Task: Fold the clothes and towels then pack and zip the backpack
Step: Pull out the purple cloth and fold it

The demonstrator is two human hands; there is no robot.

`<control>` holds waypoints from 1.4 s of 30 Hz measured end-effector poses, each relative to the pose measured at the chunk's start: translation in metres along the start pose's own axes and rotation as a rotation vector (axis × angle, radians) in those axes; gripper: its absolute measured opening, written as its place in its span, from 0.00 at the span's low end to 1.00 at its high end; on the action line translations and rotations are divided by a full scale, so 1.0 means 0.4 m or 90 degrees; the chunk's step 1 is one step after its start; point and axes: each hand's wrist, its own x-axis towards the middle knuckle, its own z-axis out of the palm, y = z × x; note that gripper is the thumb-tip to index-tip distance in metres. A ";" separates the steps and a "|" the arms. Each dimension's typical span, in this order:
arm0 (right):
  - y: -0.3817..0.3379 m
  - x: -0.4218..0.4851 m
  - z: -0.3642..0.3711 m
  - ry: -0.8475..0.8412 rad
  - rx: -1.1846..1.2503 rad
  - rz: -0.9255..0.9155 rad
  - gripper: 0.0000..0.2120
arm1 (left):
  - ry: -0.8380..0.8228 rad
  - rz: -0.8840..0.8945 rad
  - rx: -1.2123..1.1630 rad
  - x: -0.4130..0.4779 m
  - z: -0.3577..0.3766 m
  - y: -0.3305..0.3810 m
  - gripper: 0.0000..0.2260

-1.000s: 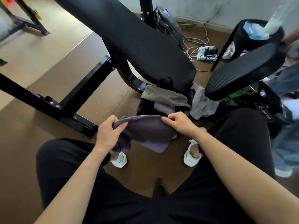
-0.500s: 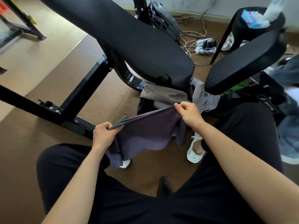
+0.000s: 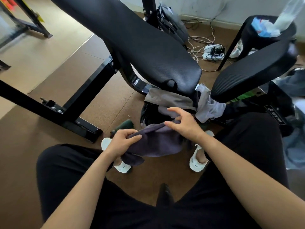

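The long black pad [image 3: 148,52] of a gym rig fills the upper view, slanting over the brown floor [image 3: 66,96]. Below it spread the seated person's black-trousered legs. Under the pad's near end a heap of grey clothes [image 3: 168,100] drapes over a dark bag [image 3: 145,113], probably the backpack, though too little shows to be sure. The piece being worked on is a purple-grey cloth [image 3: 153,142], held in the air between the knees, above the white shoes [image 3: 123,166] and just in front of the heap. Its long axis runs across the body, rising from the near left to the far right. The upper edge is bunched, and a loose corner hangs below the left end. The left hand [image 3: 122,141] has its fingers and thumb curled round the left end. The right hand [image 3: 183,124] lies over the far end with its fingers spread and mostly straight, gripping nothing I can see. This looks like the folding step, barely under way, with packing and zipping still to come. The next move seems to call for the right hand to pinch a corner, pull the edge straight, and bring the two ends together.
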 end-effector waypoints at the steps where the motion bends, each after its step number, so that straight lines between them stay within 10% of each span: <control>1: -0.006 -0.012 0.022 -0.073 0.011 -0.015 0.27 | -0.030 0.011 0.007 -0.004 0.015 0.008 0.04; 4: -0.011 -0.037 0.094 -0.257 0.025 -0.031 0.30 | -0.085 0.048 -0.015 -0.015 0.053 0.035 0.05; 7: 0.005 -0.040 0.140 -0.298 0.006 -0.034 0.06 | -0.083 0.068 -0.022 -0.020 0.060 0.046 0.04; 19: 0.045 0.012 0.074 -0.033 -0.026 0.107 0.11 | -0.034 -0.041 -0.018 -0.014 0.026 -0.002 0.05; 24: 0.051 0.012 0.069 -0.002 0.194 0.189 0.03 | -0.012 -0.073 -0.123 -0.009 0.039 0.012 0.07; 29: 0.014 0.007 0.057 -0.042 0.508 0.252 0.17 | 0.059 -0.094 -0.336 -0.005 0.068 0.034 0.10; 42: -0.032 -0.063 0.115 -0.142 0.496 0.247 0.31 | -0.008 -0.121 -0.406 0.002 0.152 0.044 0.04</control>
